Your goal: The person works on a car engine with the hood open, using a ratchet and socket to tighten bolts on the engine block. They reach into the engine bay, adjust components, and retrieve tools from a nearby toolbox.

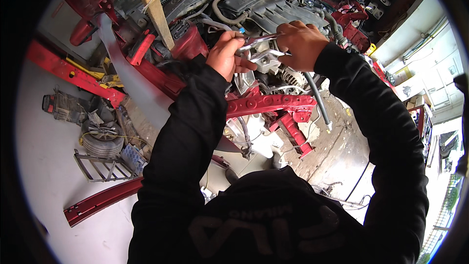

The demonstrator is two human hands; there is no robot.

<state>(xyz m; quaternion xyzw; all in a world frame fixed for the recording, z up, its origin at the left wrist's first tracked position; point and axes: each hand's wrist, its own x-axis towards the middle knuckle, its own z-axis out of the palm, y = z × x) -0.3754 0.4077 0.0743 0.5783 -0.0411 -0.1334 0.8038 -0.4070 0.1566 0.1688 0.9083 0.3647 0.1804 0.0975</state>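
While the left hand (224,56) pinched the left end of a silver metal bar (259,41), probably a wrench, between thumb and fingers, the right hand (302,44) was curled around its other end, though the knuckles hid the exact grip. The bar spanned the gap between these 2 hands, above a silver bracket (267,61); whether it touched that part could not be told. A slip seemed the likeliest trouble: if the bar slid under load, the right knuckles could strike metal, or the bar could drop among the parts below. Just beyond lay a black engine cover (264,10); nearer the wearer ran a red crossbeam (273,104), beside a gray hose (318,99) that the right sleeve (349,73) might snag if that arm swung down. Farther left rose a wooden post (152,7), and a wheel (102,142) lay well apart.
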